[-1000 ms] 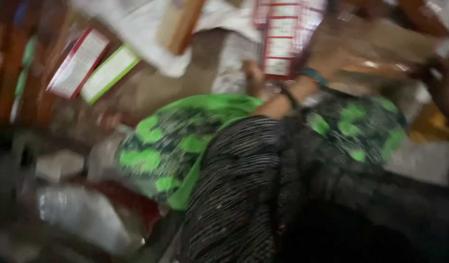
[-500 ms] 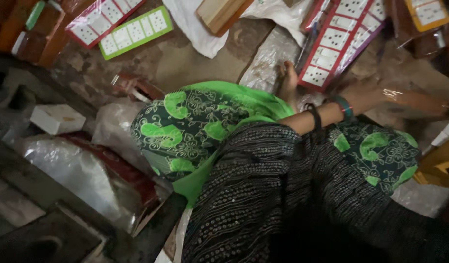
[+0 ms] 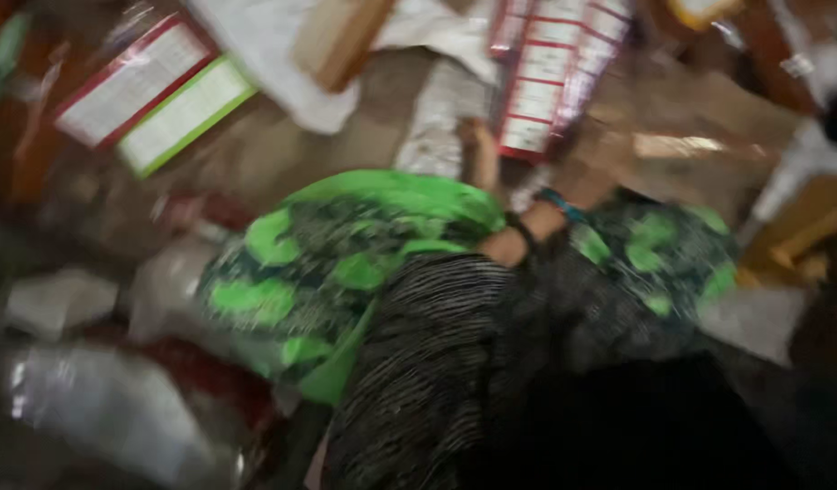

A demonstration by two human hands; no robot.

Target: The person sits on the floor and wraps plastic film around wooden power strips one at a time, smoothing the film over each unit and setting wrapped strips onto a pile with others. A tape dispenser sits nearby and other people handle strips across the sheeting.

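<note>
On the floor [image 3: 282,154], far and a bit to the right, a long pack with red edges [image 3: 550,86] and rows of white squares is seen, and the right hand [image 3: 592,184] is held just beside its near end. Half a second ago this hand was stretched out more to the right; now it has been brought in closer to the pack, so the pack is the thing nearest to it. The picture is very blurry, so it cannot be told if the hand is open or closed, or if the pack is touched. Bangles [image 3: 561,204] are worn on the wrist. The left hand is not seen at all. A bare foot [image 3: 480,154] is tucked just left of the pack. Near the middle, the knees are covered by a green patterned cloth [image 3: 346,254], and a dark striped cloth [image 3: 418,363] is draped closer still. Far to the left, a red-edged card [image 3: 132,80] and a green-edged card [image 3: 184,113] are laid side by side. A white sheet [image 3: 273,54] and a wooden block [image 3: 341,36] are found far in the middle. On the near left, a clear plastic bag [image 3: 101,408] and a small white box [image 3: 51,304] are crowded in. Brown cardboard [image 3: 709,118] is piled on the right, close by the hand.
</note>
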